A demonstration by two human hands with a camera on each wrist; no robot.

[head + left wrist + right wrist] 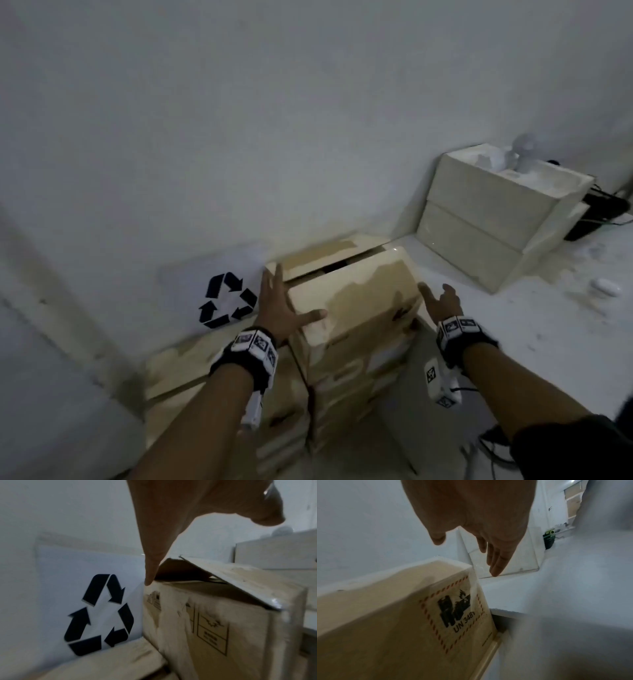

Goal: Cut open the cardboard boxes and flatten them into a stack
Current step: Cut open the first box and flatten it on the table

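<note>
A brown cardboard box (356, 294) sits on top of a pile of boxes against the white wall, its top flaps slightly parted. My left hand (281, 308) is spread open at the box's left top edge, thumb lying on the near flap; in the left wrist view a straight finger (150, 574) touches the box's corner (214, 615). My right hand (442, 303) hovers open just beyond the box's right side, fingers straight; the right wrist view shows the right hand (488, 545) apart from the box's labelled side (453, 609). Neither hand holds anything.
A white sheet with a black recycling symbol (227, 299) leans on the wall left of the box. More cardboard (191, 370) lies lower left. A pale two-tier box (496, 219) holding white packing stands at the right, with dark gear (603, 212) and cables behind it.
</note>
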